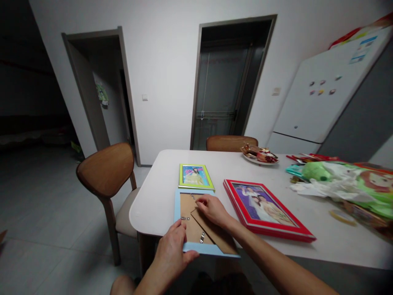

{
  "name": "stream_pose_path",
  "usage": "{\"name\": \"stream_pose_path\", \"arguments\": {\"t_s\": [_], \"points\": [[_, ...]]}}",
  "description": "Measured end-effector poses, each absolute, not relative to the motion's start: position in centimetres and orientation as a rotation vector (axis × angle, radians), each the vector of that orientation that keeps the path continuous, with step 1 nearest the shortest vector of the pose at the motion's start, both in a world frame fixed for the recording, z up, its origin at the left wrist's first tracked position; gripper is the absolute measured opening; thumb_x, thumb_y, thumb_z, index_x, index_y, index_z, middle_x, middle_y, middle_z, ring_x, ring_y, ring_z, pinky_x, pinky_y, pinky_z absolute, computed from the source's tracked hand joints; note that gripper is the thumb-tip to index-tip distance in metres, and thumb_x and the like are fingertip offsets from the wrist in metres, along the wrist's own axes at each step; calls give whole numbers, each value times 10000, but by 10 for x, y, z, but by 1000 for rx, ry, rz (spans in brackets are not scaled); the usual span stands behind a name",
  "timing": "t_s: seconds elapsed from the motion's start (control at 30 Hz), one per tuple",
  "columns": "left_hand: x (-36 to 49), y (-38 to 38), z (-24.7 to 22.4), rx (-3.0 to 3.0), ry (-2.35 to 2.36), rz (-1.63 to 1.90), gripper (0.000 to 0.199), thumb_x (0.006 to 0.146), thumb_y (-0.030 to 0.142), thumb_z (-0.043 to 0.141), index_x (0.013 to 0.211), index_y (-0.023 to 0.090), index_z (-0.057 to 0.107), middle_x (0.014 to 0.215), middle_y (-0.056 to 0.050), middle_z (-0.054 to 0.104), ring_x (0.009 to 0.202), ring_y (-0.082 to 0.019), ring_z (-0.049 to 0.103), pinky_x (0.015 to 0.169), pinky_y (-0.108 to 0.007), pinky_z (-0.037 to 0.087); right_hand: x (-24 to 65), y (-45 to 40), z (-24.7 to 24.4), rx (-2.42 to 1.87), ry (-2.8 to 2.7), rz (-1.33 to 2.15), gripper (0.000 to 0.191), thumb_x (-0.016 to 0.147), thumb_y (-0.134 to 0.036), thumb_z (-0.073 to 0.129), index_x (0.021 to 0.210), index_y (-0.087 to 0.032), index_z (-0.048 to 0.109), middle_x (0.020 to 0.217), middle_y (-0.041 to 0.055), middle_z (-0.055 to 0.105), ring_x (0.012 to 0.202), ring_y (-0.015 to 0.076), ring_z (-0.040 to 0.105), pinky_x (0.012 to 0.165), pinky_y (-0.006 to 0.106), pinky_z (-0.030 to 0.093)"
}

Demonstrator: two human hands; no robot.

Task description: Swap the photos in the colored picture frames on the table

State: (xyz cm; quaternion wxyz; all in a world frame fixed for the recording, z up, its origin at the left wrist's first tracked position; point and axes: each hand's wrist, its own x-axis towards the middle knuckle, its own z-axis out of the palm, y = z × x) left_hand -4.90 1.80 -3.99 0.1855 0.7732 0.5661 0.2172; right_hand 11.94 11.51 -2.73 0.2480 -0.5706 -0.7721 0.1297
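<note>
The step in hand seemed to be work on the back of the blue picture frame [194,231], back upward at the near edge of the white worktop [153,196]. The left hand [172,246] gripped its seven-o'clock corner; the fingers of the right hand [212,209] were drawn narrow by the brown stand flap [221,234], their hold hidden. The next move likely called for a steady corner and a light pinch. From the blue frame, a green frame [196,176] lay at twelve o'clock, red frames [264,205] toward three, a chair [106,168] at ten.
</note>
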Motion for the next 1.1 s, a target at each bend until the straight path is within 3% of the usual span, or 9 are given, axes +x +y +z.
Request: {"name": "stream_pose_path", "arguments": {"t_s": [0.2,0.47,0.63,0.77,0.9,1.0,1.1], "points": [[-50,19,-44,2202,1540,691,351,585,282,679,890,157,560,1167,-118,513,1166,-230,372,927,-349,354,133,44,-27,-1019,-2500,316,229,788,-236,430,863,-260,644,926,44,562,904,165,463,801,308,346],[-52,22,-47,2218,1520,734,316,578,257,690,846,177,543,1113,-119,546,1131,-240,415,887,-372,390,138,33,-28,-928,-2531,218,193,783,-229,459,881,-240,624,955,52,542,961,183,429,846,361,345],[-50,21,-44,2272,1515,724,249,574,236,691,746,180,520,1130,-121,534,1125,-253,420,894,-386,381,146,32,-32,-889,-2493,286,257,767,-225,472,993,-244,592,1052,58,544,1020,196,431,882,380,352],[-33,17,-42,2420,1532,622,335,543,185,699,827,167,522,1181,-143,493,1168,-295,356,951,-487,280,151,36,-45,-1046,-2177,374,356,758,-247,466,1105,-193,527,1106,108,531,1032,208,457,884,403,374],[-21,17,-41,2481,1476,561,344,549,54,626,860,157,524,1191,-153,489,1164,-301,362,951,-523,261,160,43,-49,-1218,-1670,560,305,727,-322,497,987,-199,599,1079,101,551,1034,218,470,918,408,343],[-20,17,-30,2401,1392,799,247,602,74,578,818,179,523,1163,-131,514,1129,-287,410,932,-520,289,166,43,-43,-1214,-1147,821,367,705,-385,511,1012,-193,574,1104,93,542,1010,214,491,892,384,360],[-14,14,-7,2092,1289,1139,106,687,165,533,786,198,512,1161,-102,510,1092,-258,447,883,-452,363,156,35,-38,-1051,-736,1191,409,703,-418,515,1031,-175,542,1026,94,580,880,189,560,766,337,427]]}}
